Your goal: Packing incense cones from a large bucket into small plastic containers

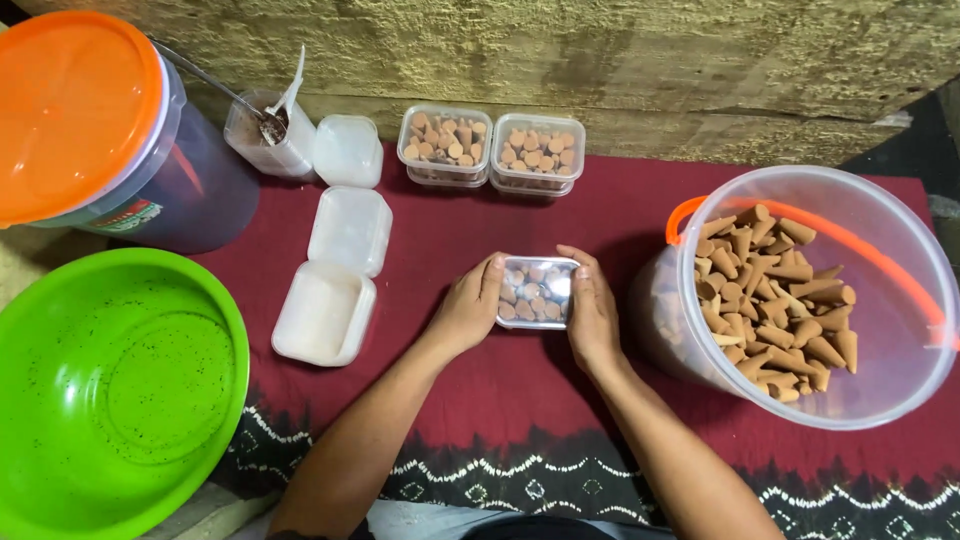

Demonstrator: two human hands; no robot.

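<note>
— Where are the two hands?

— Both sit at the middle of the dark red cloth [560, 400], on either side of a small clear box [537, 292] filled with brown cones and closed by a clear lid. The left hand [468, 312] presses against its left side, the right hand [592, 312] against its right.

— And the fingers?

— On each hand they are curled narrow around the box's edges, thumbs near the lid's top corners, so the box is clasped between both palms while it rests on the cloth.

— What lies around it?

— Just behind it, near the wall, stand two more small filled boxes [490, 150] side by side, touching. To the left are three white lids [340, 260] in a loose column, and behind them another clear box [265, 135] with a metal spoon [225, 95] and a white plastic spoon in it.

— Anything bigger?

— On the right, near the right hand, a large clear bucket [880, 230] with an orange handle holds a heap of loose cones [775, 300]. At far left sits a green basin [120, 390], and behind it a dark tub with an orange lid [70, 110].

— The cloth itself?

— Its near edge carries a black band with white zigzag patterning.
</note>
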